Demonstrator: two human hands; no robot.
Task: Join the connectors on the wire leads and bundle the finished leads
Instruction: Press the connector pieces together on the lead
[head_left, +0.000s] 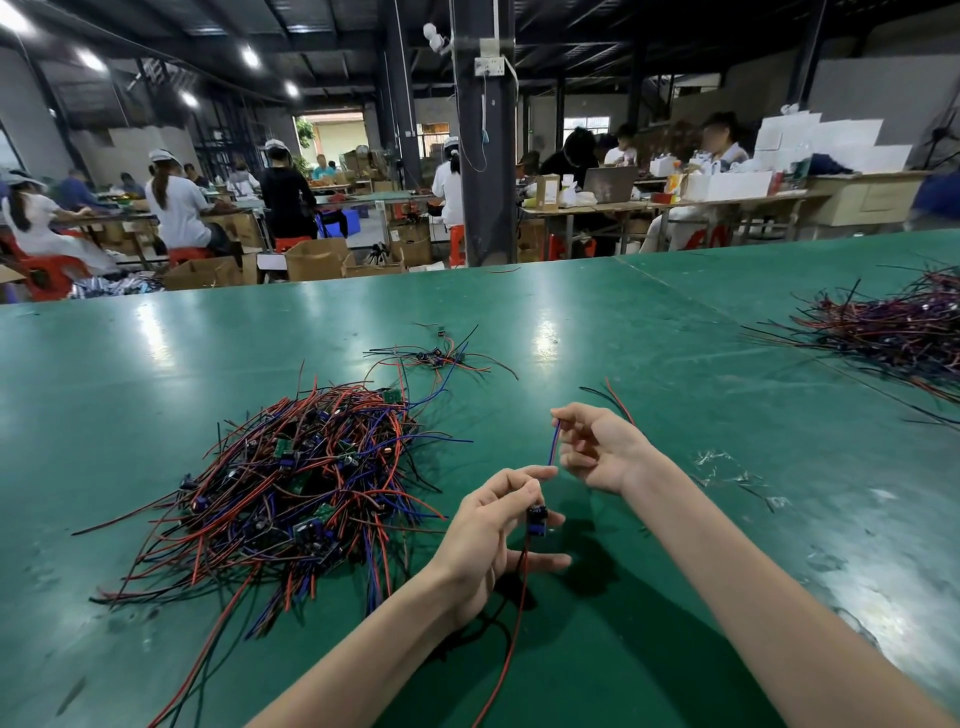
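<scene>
My left hand (498, 525) holds a small dark module (536, 517) between thumb and fingers, above the green table (675, 364). Red and black leads (511, 623) hang from the module toward the near edge. A short blue and red lead (554, 444) rises from the module to my right hand (597, 449), which pinches its top end between thumb and forefinger. More red and black wire (618, 400) sticks out behind that hand. A large loose pile of red, blue and black leads with small green boards (291, 483) lies to the left of my hands.
A few leads (441, 356) lie in a small group farther back at centre. Another big heap of wires (893, 327) sits at the right edge. Clear plastic scraps (727, 467) lie right of my right forearm. Several people work at tables in the background.
</scene>
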